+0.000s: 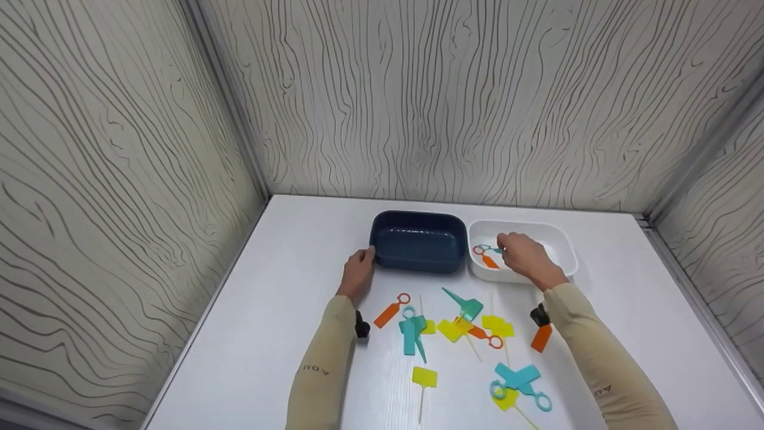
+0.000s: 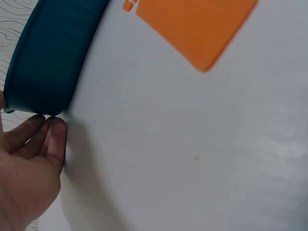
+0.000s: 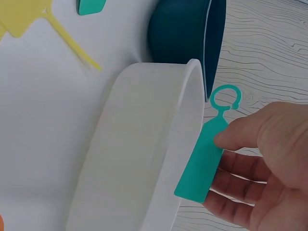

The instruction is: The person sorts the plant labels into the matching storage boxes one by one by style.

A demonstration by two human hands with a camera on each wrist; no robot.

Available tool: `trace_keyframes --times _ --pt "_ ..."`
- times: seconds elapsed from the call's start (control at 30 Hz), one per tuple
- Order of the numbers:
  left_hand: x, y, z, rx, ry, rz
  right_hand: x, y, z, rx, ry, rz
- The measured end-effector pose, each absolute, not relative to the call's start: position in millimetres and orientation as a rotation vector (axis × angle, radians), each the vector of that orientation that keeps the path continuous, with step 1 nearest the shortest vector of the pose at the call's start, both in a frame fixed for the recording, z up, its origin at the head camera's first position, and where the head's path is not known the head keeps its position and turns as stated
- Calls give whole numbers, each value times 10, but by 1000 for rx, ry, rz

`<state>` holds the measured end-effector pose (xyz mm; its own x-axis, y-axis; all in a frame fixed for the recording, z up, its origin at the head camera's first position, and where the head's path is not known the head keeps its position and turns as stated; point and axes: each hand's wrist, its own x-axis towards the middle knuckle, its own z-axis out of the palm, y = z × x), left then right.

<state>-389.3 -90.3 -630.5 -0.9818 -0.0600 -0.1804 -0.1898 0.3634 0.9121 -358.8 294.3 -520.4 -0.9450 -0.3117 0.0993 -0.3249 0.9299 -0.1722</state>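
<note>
My left hand [image 1: 358, 272] is at the left end of a dark blue bin [image 1: 418, 263], its fingertips against the outer wall. In the left wrist view the fingers [image 2: 55, 139] are fairly straight, and only a sliver of thumb shows by the rim. My right hand [image 1: 525, 257] is over a white bin [image 1: 564, 248], pinching a flat teal tag [image 3: 202, 159] between thumb and fingers. The tag's ring end points away from the palm, and its body overlaps the white rim in the right wrist view. An orange ring tag [image 1: 489, 261] lies inside the white bin.
The bins stand side by side toward the back wall. In front of them lie scattered orange tags [image 1: 388, 315], teal ring tags [image 1: 409, 337], green pointed tags [image 1: 471, 309] and yellow stemmed tags [image 1: 424, 376], some overlapping. Another orange tag [image 1: 541, 339] is beside the right forearm.
</note>
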Motion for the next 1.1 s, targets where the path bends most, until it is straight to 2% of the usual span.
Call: trace_keyframes --times 0.43,0.87,1.1 --pt "-3896 -913 -6298 -246 2477 1705 -3588 2918 -5297 494 -3012 311" --pt "-3919 -905 -6322 -279 2449 1723 -3471 2524 -5335 620 -2983 436" --pt "-3901 -922 -6305 -199 2511 1738 -3383 2281 -5338 691 -2961 508"
